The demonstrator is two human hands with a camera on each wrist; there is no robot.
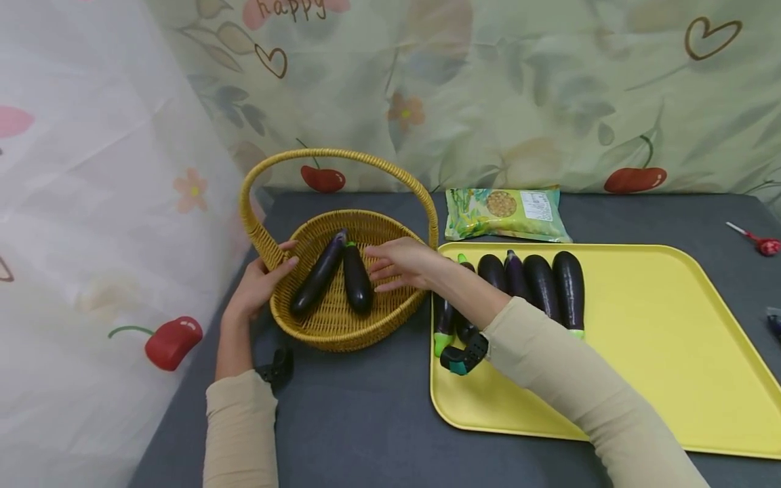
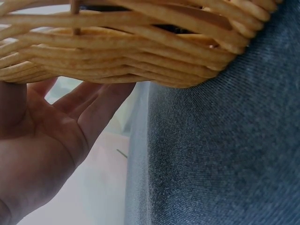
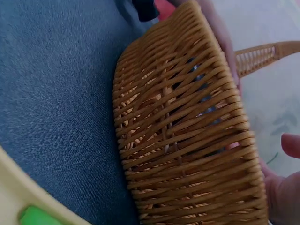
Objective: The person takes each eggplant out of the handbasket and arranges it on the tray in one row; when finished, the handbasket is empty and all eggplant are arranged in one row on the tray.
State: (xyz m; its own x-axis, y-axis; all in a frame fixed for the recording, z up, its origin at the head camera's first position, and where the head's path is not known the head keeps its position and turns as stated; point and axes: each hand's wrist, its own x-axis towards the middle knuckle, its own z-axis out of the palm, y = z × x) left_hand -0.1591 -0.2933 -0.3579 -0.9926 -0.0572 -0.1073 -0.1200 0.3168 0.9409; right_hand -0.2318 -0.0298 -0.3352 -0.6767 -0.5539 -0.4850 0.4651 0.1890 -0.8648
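Observation:
A yellow wicker basket (image 1: 342,342) with a tall arched handle (image 1: 342,156) stands at the left of the table. Two dark eggplants (image 1: 319,276) lie inside it, one longer and slanted, the other eggplant (image 1: 357,279) shorter with a green tip. My left hand (image 1: 255,285) grips the basket's left side where the handle meets the rim, thumb inside and fingers outside. Over the right part of the basket, my right hand (image 1: 399,264) reaches in with its fingers loosely extended beside the shorter eggplant, holding nothing. The right wrist view shows the basket's woven wall (image 3: 187,131), which hides most of that hand.
A yellow tray (image 1: 647,339) lies to the right, with several eggplants (image 1: 569,288) in a row at its left end, partly under my right forearm. Behind the tray is a green printed packet (image 1: 506,213). A red lollipop (image 1: 767,246) lies at the far right.

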